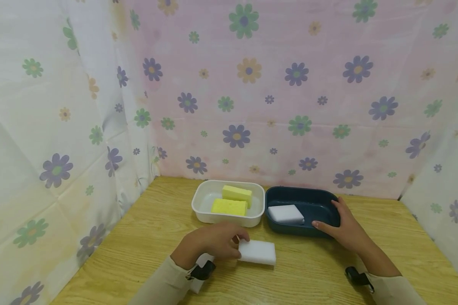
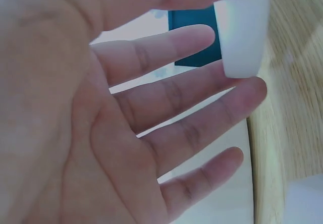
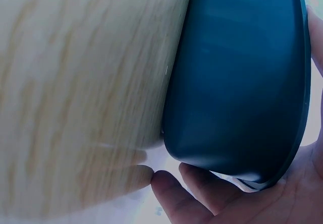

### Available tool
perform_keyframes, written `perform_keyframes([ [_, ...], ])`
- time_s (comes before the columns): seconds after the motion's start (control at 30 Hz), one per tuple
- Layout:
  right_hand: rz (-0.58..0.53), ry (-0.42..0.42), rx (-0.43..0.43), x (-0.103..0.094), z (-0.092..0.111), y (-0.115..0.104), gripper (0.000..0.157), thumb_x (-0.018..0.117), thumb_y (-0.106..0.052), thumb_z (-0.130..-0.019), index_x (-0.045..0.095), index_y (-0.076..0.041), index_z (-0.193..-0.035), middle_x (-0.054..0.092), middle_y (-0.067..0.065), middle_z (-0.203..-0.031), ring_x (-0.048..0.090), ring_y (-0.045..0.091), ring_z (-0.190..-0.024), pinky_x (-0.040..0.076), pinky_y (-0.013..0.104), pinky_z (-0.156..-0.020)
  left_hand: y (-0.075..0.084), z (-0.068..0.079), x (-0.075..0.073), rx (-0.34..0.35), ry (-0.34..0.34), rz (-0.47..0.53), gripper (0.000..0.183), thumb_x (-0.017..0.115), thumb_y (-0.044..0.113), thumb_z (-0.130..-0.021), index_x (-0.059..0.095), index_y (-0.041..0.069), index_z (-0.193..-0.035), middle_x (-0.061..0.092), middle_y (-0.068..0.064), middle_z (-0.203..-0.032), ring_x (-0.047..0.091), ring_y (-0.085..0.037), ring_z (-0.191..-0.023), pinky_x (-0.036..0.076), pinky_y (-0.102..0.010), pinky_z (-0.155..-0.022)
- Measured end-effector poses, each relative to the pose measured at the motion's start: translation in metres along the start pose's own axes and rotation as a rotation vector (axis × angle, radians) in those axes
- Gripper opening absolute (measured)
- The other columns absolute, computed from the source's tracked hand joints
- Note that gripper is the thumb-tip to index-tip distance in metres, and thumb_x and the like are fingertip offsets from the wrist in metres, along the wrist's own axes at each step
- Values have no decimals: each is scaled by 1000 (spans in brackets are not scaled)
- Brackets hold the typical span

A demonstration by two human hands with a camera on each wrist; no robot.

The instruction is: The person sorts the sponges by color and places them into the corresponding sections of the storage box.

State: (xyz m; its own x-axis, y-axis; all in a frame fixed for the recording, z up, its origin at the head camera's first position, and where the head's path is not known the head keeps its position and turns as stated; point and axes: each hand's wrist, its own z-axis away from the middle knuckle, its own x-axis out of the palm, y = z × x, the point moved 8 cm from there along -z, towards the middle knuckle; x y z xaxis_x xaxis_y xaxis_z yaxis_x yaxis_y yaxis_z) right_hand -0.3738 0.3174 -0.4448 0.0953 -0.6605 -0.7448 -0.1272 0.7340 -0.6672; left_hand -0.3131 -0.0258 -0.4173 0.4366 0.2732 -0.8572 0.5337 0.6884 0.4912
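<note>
My left hand (image 1: 222,240) pinches the left end of a white sponge block (image 1: 257,252), just above or on the table in front of the bins. In the left wrist view, the thumb and fingertips touch that block (image 2: 245,30). My right hand (image 1: 345,231) grips the right end of a dark blue bin (image 1: 309,231), its thumb over the front rim and its fingers along the outer wall. Inside this bin, at the left, lies a white sponge block (image 1: 286,214). More white sponge (image 1: 205,259) shows under my left wrist, mostly hidden.
Left of the dark bin stands a white bin (image 1: 199,203) holding two yellow sponges (image 1: 229,207). Both bins stand on a wood-grain table (image 1: 152,237), close to a flowered cloth (image 1: 213,118) at the back. Cloth also hangs at both sides.
</note>
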Motion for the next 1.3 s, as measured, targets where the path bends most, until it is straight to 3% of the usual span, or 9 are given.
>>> perform_keyframes([
  [0.3, 0, -4, 1, 1, 0, 0, 118, 70, -62, -92, -3, -5, -166, -20, 20, -171, 4, 62, -151, 20, 84, -104, 2, -1, -6, 32, 75, 11, 37, 81, 27, -89, 70, 21, -125, 68, 13, -119, 66, -5, -108, 53, -24, -91],
  [0.63, 6, -1, -6, -1, 0, -1, 119, 69, -64, -91, -2, -5, -166, -20, 21, -171, 4, 63, -151, 21, 85, -104, 2, -1, -14, 42, 115, -1, 39, 81, 30, -90, 67, 25, -126, 67, 15, -120, 64, -4, -108, 53, -26, -93],
  [0.8, 1, 0, -4, 0, 1, -2, 119, 70, -63, -91, -2, -5, -166, -19, 22, -171, 4, 63, -150, 21, 84, -104, 7, -1, -18, 76, 146, 12, 39, 79, 28, -90, 67, 22, -127, 68, 13, -121, 66, -6, -107, 54, -25, -93],
  [1.13, 6, -1, 5, 1, 1, -2, 119, 70, -63, -92, -2, -4, -166, -19, 23, -170, 4, 63, -151, 21, 84, -105, 13, 2, -29, 93, 299, -10, 36, 76, 29, -79, 65, 23, -114, 67, 14, -105, 66, -10, -93, 53, -23, -81],
  [1.3, 6, -1, 10, 1, 1, -1, 119, 70, -62, -92, -3, -5, -166, -19, 23, -170, 4, 62, -151, 21, 84, -105, 15, 4, -33, 96, 339, -12, 35, 77, 29, -77, 63, 25, -108, 66, 15, -99, 66, -11, -91, 52, -23, -79],
])
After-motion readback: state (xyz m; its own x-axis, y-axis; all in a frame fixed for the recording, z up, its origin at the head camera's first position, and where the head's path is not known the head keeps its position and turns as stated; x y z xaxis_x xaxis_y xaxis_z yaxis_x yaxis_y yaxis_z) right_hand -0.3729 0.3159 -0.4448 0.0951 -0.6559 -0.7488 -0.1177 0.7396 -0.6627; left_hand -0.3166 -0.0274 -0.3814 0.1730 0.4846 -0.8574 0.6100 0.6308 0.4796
